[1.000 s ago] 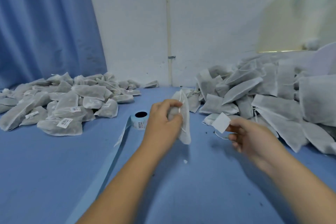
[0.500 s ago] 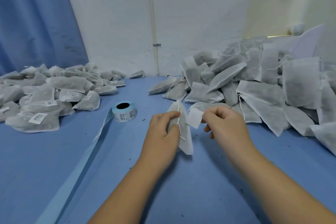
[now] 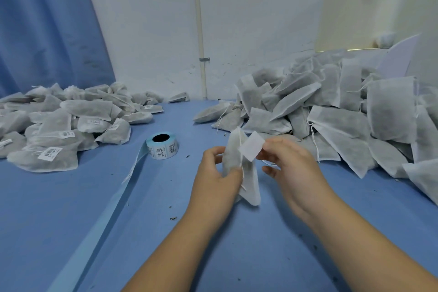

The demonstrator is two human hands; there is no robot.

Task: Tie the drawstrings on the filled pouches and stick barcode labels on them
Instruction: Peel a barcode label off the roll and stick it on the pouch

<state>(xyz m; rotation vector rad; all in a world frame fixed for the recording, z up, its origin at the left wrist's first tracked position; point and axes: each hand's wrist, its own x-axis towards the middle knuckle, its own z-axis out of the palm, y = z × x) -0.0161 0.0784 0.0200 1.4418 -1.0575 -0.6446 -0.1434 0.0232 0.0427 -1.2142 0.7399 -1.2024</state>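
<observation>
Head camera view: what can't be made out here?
Head view:
label pinched by right hand: blank side faces camera, print hidden.
held pouch: whether drawstring is tied, partly behind left hand.
label roll: print too small to read.
right pile: cut off by frame edge.
</observation>
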